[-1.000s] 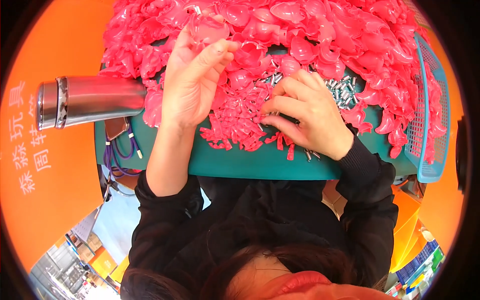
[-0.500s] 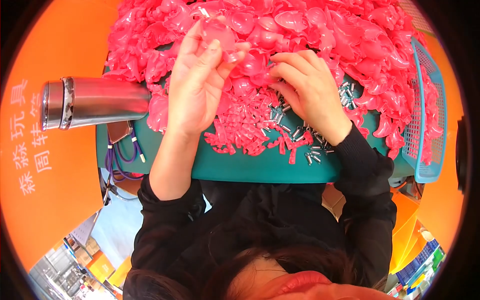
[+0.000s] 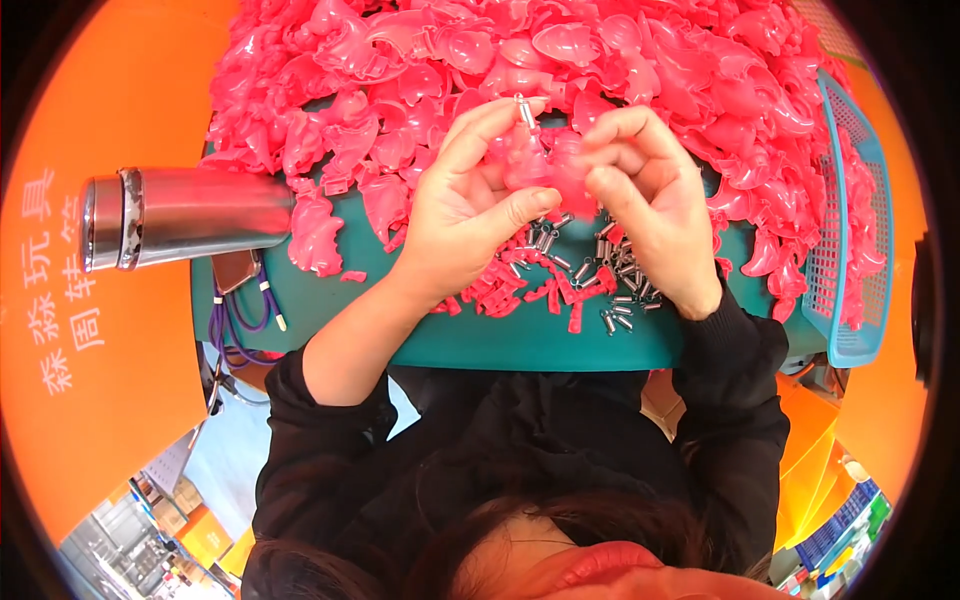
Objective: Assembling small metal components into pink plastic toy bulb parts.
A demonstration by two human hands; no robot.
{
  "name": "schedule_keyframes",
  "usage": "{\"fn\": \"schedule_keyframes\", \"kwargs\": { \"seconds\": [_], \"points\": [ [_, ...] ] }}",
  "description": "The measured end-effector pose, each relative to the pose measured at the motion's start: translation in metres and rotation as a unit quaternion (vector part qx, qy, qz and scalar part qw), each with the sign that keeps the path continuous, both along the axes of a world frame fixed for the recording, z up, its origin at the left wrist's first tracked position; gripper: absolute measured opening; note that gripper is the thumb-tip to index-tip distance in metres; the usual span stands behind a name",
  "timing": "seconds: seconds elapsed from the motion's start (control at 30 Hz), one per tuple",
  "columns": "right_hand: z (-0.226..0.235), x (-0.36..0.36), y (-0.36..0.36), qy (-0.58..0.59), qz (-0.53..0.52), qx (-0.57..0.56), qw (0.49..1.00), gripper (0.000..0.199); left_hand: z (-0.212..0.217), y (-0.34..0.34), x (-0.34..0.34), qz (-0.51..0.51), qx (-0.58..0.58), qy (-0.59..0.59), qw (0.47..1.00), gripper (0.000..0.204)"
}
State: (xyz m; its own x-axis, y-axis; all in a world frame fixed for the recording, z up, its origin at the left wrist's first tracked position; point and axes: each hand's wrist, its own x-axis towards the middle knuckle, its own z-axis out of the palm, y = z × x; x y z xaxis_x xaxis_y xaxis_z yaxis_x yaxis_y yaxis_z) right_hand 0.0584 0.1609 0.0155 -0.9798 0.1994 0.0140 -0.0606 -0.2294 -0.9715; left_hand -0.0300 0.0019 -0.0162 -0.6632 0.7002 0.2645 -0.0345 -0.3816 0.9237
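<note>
Left hand [image 3: 462,205] pinches a shell [image 3: 526,166]; grip of right hand [image 3: 660,205] is unclear. Shell appears light, slick; rim suits holding.

Left of the heaped shells [image 3: 565,42] is a flask [image 3: 200,215], right a basket [image 3: 845,230], in front loose cylinders [image 3: 626,268].

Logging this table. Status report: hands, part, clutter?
Left hand holding pink plastic part. Right hand beside it, grip unclear. Loose metal cylinders, pink scraps on green table.
</note>
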Motion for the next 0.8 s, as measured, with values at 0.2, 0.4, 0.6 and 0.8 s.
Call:
{"fn": "schedule_keyframes", "kwargs": {
  "seconds": [0.2, 0.4, 0.6, 0.8],
  "points": [
    [0.007, 0.001, -0.001, 0.005, 0.044, 0.025, 0.999, 0.024, -0.003, -0.003, 0.001, -0.004, 0.007, -0.056, 0.998, 0.066],
    [0.002, 0.003, 0.013, -0.002, 0.057, -0.014, 0.998, 0.010, 0.006, -0.002, 0.005, -0.069, 0.027, -0.083, 0.994, 0.067],
    [0.013, 0.007, 0.020, 0.008, 0.048, 0.120, 0.992, 0.004, 0.001, -0.005, -0.003, -0.080, 0.005, -0.052, 0.995, 0.068],
    [-0.004, 0.006, 0.007, -0.070, 0.050, -0.142, 0.986, 0.012, -0.002, -0.003, -0.003, -0.101, 0.053, -0.059, 0.992, 0.068]
  ]
}}
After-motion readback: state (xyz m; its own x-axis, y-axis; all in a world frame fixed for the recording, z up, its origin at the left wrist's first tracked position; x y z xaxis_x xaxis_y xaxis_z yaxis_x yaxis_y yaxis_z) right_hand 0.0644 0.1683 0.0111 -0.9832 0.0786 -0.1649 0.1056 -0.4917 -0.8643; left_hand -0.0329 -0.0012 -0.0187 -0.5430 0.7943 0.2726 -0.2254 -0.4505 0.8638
